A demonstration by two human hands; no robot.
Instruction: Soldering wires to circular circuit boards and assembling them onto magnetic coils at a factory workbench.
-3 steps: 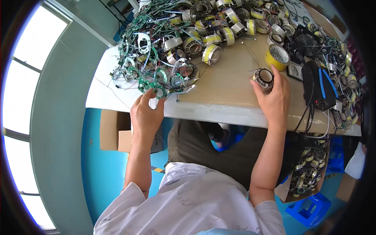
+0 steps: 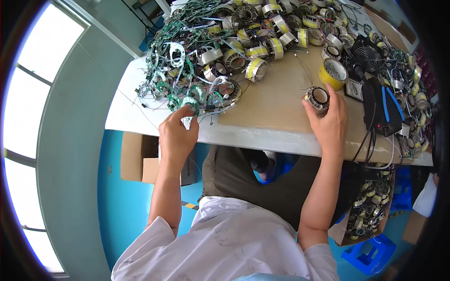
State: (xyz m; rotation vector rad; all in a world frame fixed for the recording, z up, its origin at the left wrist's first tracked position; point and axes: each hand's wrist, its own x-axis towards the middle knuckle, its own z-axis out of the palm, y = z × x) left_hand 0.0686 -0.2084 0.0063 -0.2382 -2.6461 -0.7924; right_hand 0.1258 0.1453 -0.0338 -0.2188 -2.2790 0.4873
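Since the earlier frame, the left hand (image 2: 176, 136) has edged slightly farther over the desk (image 2: 124, 117), while the right hand (image 2: 331, 122) keeps its place beside a wound ring (image 2: 318, 99). The left fingertips are at a green ring board (image 2: 190, 101) on the near side of a tangled heap of green boards (image 2: 171, 40); whether that grip has pinched the board, I cannot tell. On the right, the grip clasps the wound ring, thumb on its left side and index finger on its right. It sits toward the near right of the desk, its thin wires trailing to the far side.

Just beyond it is a yellow tub (image 2: 324, 75) with grey contents. Farther right lies a black box (image 2: 383, 124), with a blue-handled tool (image 2: 386, 102) near it. Taped coils (image 2: 256, 70) crowd the far side; more fill a cardboard box (image 2: 346, 238) below, near a blue stool (image 2: 373, 269).
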